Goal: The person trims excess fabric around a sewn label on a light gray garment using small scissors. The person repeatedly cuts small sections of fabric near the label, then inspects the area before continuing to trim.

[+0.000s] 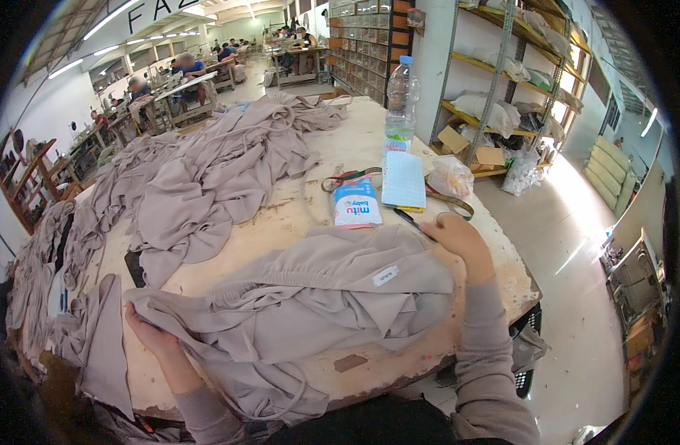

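Note:
A taupe garment with a gathered, elastic-like band and a small white label lies spread in front of me. At its left end my left hand is closed on the cloth edge, the fingers partly hidden beneath the fabric. Just beyond the garment's right end, my right hand is closed around a slim black tool, whose thin end points away to the left. The fingers cover the rest of it, so its exact kind does not show.
A large taupe cloth heap covers the table's left side. Beyond my right hand are a blue-and-white wipes pack, a notepad, a tall water bottle, a tape measure and a clear plastic bag. Shelving stands behind.

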Available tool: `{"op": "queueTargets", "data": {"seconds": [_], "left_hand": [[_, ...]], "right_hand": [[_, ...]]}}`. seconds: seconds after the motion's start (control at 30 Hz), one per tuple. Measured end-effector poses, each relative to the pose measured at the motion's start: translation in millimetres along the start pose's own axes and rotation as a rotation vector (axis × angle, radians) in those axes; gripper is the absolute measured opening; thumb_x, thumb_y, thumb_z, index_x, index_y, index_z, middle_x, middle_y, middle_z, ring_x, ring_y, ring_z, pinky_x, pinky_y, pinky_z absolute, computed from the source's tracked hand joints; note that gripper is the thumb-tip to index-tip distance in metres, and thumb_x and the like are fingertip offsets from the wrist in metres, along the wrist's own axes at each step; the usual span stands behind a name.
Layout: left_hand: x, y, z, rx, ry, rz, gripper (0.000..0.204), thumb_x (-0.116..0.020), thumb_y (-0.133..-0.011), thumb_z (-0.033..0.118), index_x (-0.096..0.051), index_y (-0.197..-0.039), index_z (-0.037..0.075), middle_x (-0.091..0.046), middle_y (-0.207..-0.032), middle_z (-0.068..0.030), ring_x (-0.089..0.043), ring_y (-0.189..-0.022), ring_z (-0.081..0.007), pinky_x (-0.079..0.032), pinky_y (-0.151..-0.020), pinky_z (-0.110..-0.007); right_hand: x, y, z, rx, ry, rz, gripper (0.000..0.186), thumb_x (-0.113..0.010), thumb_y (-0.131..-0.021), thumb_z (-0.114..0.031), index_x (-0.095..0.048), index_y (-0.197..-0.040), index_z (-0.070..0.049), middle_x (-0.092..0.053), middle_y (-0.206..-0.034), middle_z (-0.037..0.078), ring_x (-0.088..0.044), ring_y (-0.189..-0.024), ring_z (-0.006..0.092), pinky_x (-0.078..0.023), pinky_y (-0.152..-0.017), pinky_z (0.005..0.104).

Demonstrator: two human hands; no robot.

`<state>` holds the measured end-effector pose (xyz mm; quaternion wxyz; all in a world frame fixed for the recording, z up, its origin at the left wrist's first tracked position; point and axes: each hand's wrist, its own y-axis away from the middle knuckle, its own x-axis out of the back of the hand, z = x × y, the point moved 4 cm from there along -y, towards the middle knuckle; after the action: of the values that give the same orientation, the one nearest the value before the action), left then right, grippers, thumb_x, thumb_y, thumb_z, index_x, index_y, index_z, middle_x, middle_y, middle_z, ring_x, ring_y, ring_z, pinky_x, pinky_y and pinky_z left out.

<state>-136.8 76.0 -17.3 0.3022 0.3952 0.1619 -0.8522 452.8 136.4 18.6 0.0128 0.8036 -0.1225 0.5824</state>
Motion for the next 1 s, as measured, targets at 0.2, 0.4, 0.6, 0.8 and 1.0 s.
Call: {"op": "queueTargets", "data": {"seconds": [0.2,0.4,0.6,0.8,1.0], "left_hand": [[-13.2,17.0,4.7,0.071,-0.202,-0.089,0.028,-0.053,-0.082,0.030,-0.056,-0.096,0.005,-0.058,-0.093,-0.0050,-0.055,-0.087,-0.0183,-0.045,-0.078,-0.032],[-53.6,43.4,27.9,0.086,-0.771,-0.760,0.033,-0.058,-0.072,0.016,-0.057,-0.100,0.000,-0.052,-0.068,-0.0014,-0.044,-0.055,-0.0113,-0.038,-0.050,-0.028],[-105.7,11.4,33.0,-0.432,-1.155,-0.363,0.036,-0.051,-0.080,0.008,-0.053,-0.115,-0.001,-0.049,-0.066,0.0043,-0.041,-0.054,-0.0085,-0.036,-0.049,-0.025],[-100.5,121.3,-64.6,0.065,-0.562,-0.846,0.033,-0.060,-0.085,0.024,-0.057,-0.110,0.003,-0.059,-0.087,0.0009,-0.053,-0.079,-0.0060,-0.042,-0.067,-0.020],[-70.6,4.2,39.9,-0.477,-1.544,-0.391,0.027,-0.059,-0.085,0.025,-0.061,-0.091,-0.001,-0.061,-0.081,-0.0128,-0.058,-0.074,-0.0173,-0.045,-0.068,-0.027]], "right_hand": [[3.8,67.0,-21.4,0.208,-0.120,-0.363,0.031,-0.072,-0.067,-0.028,-0.061,-0.072,0.001,-0.058,-0.063,0.012,-0.055,-0.059,0.0225,-0.044,-0.057,0.0335],[36.5,54.8,-39.4,0.444,-0.578,-0.445,0.024,-0.069,-0.070,-0.022,-0.061,-0.080,-0.001,-0.059,-0.071,0.013,-0.056,-0.065,0.0192,-0.045,-0.062,0.0300],[73.7,32.5,-98.0,0.184,-0.355,0.506,0.020,-0.056,-0.078,-0.019,-0.062,-0.086,-0.002,-0.062,-0.079,0.018,-0.061,-0.076,0.0305,-0.047,-0.066,0.0384],[-17.3,163.3,-262.2,0.885,-0.150,0.102,0.026,-0.061,-0.072,-0.025,-0.060,-0.091,-0.009,-0.055,-0.087,0.013,-0.056,-0.083,0.0295,-0.042,-0.074,0.0448],[-45.8,165.3,-229.8,0.686,-0.347,0.086,0.045,-0.056,-0.081,-0.030,-0.049,-0.116,-0.002,-0.046,-0.122,0.019,-0.043,-0.113,0.0297,-0.030,-0.096,0.0471]]}}
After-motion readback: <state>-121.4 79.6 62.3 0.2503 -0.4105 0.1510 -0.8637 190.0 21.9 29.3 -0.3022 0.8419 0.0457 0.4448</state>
